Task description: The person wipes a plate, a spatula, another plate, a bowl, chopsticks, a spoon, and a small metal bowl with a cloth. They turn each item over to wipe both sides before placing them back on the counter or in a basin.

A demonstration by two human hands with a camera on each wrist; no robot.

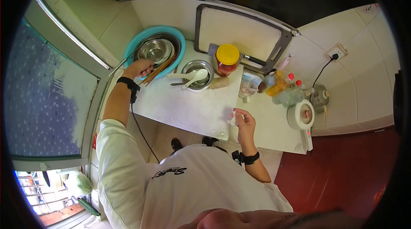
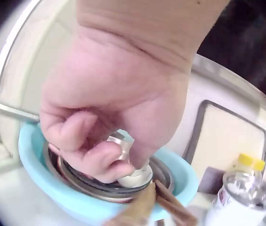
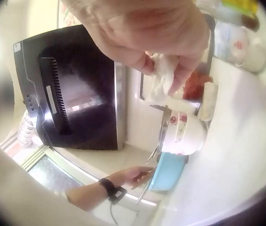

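My left hand (image 1: 144,67) reaches over the near rim of a light blue basin (image 1: 182,43) with its fingers curled. Inside the basin are stacked metal bowls (image 1: 154,50), and wooden chopsticks (image 1: 160,69) lie across its near right side. In the left wrist view a shiny piece shows between thumb and fingers; I cannot tell whether the hand holds it. My right hand (image 1: 246,127), above the counter's front edge, pinches a crumpled white tissue (image 3: 163,80) between thumb and fingers. Midway along the counter stands a bowl (image 1: 198,64) with white spoons (image 1: 199,75) on it.
A yellow-lidded jar (image 1: 227,56) stands near a framed cutting board (image 1: 244,30) leaning on the wall. Bottles (image 1: 280,85), a plastic container (image 1: 249,84) and a white lidded pot (image 1: 301,115) occupy the right. A black cord (image 1: 317,75) runs down from the wall socket (image 1: 337,52).
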